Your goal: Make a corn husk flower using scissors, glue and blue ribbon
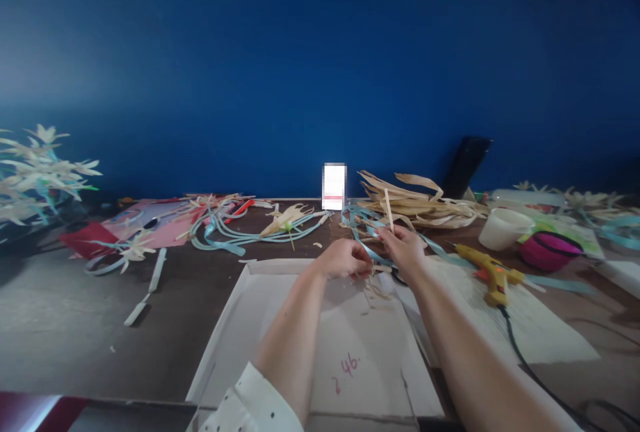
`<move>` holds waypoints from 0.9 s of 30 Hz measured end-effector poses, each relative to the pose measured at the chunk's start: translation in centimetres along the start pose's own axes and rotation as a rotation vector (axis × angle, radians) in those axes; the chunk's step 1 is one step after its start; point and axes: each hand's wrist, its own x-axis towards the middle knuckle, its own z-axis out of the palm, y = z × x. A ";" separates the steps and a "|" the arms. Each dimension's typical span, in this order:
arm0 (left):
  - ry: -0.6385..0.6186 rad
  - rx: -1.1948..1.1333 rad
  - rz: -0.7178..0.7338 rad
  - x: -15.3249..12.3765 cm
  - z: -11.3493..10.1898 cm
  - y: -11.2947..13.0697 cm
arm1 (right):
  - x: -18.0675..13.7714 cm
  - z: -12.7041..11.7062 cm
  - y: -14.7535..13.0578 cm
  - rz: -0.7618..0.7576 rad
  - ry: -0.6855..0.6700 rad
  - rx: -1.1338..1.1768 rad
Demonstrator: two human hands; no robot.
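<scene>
My left hand (345, 260) is closed in a pinch over the far edge of a white cardboard sheet (280, 325); what it grips is hidden by the fingers. My right hand (404, 250) sits just to its right, fingers pinched round a thin tan stick (389, 209) that points up and slightly left. The two hands almost touch. Thin dried shreds (376, 289) lie on the cardboard below them. Light blue ribbon strips (367, 225) and a pile of dried tan husk strips (420, 204) lie just beyond the hands.
A yellow glue gun (487, 271) with a black cord lies to the right, beside a white cup (504, 228) and a magenta bowl (549, 250). Blue ribbon loops (235, 235), pink and red paper (145, 222) and pale husk flowers (37, 175) are at left. A blue wall stands behind.
</scene>
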 end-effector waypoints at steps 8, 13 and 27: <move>-0.260 0.363 0.011 -1.0 -1.0 0.7 | 0.1 0.1 0.1 -0.031 0.019 -0.024; -0.316 0.438 -0.037 -0.8 -0.6 0.4 | 0.1 0.1 0.1 -0.023 0.019 -0.029; -0.239 0.469 -0.033 -0.6 -0.7 0.2 | 0.2 0.1 0.4 -0.019 -0.004 -0.022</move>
